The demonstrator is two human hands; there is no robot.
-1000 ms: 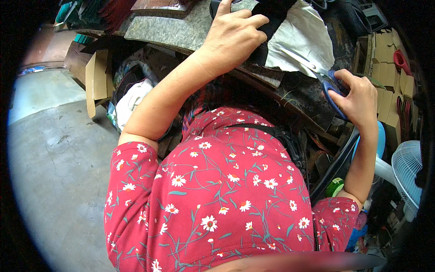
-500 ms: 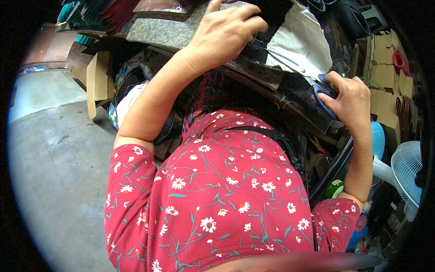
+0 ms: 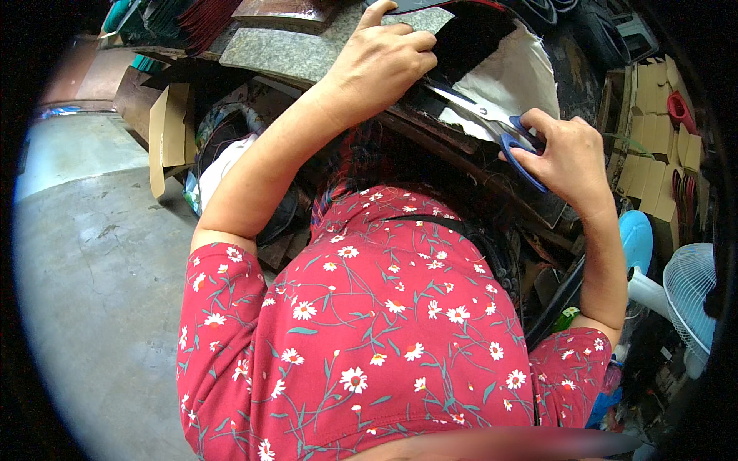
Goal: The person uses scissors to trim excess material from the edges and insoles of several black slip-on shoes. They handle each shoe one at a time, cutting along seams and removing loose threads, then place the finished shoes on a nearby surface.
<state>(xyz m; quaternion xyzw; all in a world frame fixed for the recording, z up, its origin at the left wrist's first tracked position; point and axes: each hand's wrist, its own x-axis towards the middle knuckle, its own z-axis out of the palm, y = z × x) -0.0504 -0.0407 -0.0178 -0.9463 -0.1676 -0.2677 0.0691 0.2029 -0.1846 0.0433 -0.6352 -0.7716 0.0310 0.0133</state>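
My right hand (image 3: 567,157) is closed round the blue handles of a pair of scissors (image 3: 483,111). Their metal blades point left toward my other hand, over the lower edge of a white cloth (image 3: 516,77). At the top of the view, my left hand (image 3: 384,61) is bent with its fingers curled. Its thumb and index finger are at a dark flat piece with a red edge (image 3: 430,4), partly cut off by the view's rim. Black material (image 3: 470,42) lies between that hand and the white cloth.
A grey stone slab (image 3: 284,52) lies on the bench left of my left hand. An open cardboard box (image 3: 171,138) stands below it. Stacked cardboard boxes (image 3: 653,138) and a blue-white fan (image 3: 689,292) are at the right. Dark red strips (image 3: 206,23) lie at the top left.
My right hand and the scissors have moved left, bringing the blades nearer my left hand. The dark piece with the red edge now shows more at the top. The left hand has shifted slightly.
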